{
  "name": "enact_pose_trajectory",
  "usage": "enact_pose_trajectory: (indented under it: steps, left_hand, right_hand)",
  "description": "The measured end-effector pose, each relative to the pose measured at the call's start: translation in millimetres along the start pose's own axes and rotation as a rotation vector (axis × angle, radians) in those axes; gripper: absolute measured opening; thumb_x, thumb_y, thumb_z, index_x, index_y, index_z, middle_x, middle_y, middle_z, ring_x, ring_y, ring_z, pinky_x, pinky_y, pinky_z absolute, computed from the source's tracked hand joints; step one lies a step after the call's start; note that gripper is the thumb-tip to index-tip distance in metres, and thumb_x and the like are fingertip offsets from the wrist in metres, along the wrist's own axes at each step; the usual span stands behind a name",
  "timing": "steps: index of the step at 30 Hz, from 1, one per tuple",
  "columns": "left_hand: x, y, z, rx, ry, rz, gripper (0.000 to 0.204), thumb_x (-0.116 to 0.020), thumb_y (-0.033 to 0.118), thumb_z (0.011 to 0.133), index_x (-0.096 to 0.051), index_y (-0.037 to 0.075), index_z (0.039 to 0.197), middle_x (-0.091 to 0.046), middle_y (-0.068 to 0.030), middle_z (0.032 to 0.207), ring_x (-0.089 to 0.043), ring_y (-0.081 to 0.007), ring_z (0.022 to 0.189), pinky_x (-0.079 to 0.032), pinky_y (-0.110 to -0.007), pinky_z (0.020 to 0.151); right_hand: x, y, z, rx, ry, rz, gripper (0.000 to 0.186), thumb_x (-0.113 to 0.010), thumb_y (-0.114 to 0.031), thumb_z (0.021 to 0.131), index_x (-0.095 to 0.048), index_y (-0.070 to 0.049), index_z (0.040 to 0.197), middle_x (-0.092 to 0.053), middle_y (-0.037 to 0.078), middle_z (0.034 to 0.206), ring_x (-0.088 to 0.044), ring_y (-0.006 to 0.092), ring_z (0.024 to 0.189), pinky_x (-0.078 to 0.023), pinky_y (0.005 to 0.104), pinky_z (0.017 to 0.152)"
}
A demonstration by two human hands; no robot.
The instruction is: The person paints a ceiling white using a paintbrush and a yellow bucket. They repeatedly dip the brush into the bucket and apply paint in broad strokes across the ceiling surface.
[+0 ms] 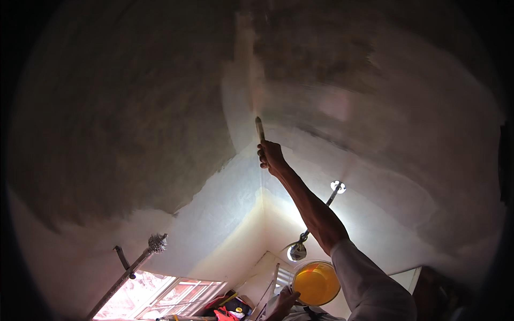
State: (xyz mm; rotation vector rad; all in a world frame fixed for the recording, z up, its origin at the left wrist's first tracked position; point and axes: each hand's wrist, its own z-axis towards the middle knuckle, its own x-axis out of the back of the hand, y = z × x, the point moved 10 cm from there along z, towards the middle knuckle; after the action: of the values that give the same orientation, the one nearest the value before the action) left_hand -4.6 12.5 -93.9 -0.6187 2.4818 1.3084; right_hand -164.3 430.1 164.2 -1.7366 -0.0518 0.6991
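Observation:
High in the corner where the walls and ceiling meet, my right hand (pixel 272 156) is closed around the handle of a paintbrush (pixel 259 128). The brush appears narrow, seen edge-on, and its dark tip points up at the pale strip of the corner (pixel 243 88). Whether the tip touches the surface, I cannot tell. Low in the picture, my left hand (pixel 285 303) grips the edge of a round, clear-sided bucket (pixel 317 283) with yellow-orange liquid in it. Dark, patchy coating (pixel 123 123) covers much of the surface to the left of the brush.
A lamp (pixel 297 251) hangs on a rod from a round ceiling mount (pixel 338 186), close to my right forearm. At lower left, a curtain rod (pixel 126 274) with an ornate end juts out above a bright window (pixel 144 294). Dark and red items (pixel 227 308) lie beside the window.

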Motion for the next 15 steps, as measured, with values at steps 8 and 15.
enact_pose_trajectory:
  steps: [8, 15]
  left_hand:
    - [6.3, -7.1, 3.1, -0.035, 0.011, -0.018, 0.035, -0.061, 0.003, 0.083, -0.044, -0.007, 0.112, -0.060, -0.0174, 0.099, -0.067, -0.0296, 0.081, -0.061, -0.041, 0.061]
    - [4.8, -5.0, 2.6, -0.040, 0.005, 0.002, 0.029, -0.061, 0.003, 0.084, -0.044, -0.007, 0.105, -0.060, -0.0174, 0.095, -0.067, -0.0300, 0.075, -0.061, -0.041, 0.058]
  right_hand:
    - [35.6, -17.2, 4.5, 0.065, 0.089, 0.049, 0.023, -0.048, -0.030, 0.094, -0.050, -0.009, 0.085, -0.039, -0.005, 0.058, -0.031, 0.0052, 0.040, -0.024, 0.0239, 0.036]
    - [80.9, -31.7, -65.7, 0.082, 0.151, 0.090, 0.027, -0.046, -0.036, 0.095, -0.050, -0.009, 0.089, -0.040, -0.006, 0.058, -0.030, 0.0043, 0.040, -0.024, 0.0231, 0.037]
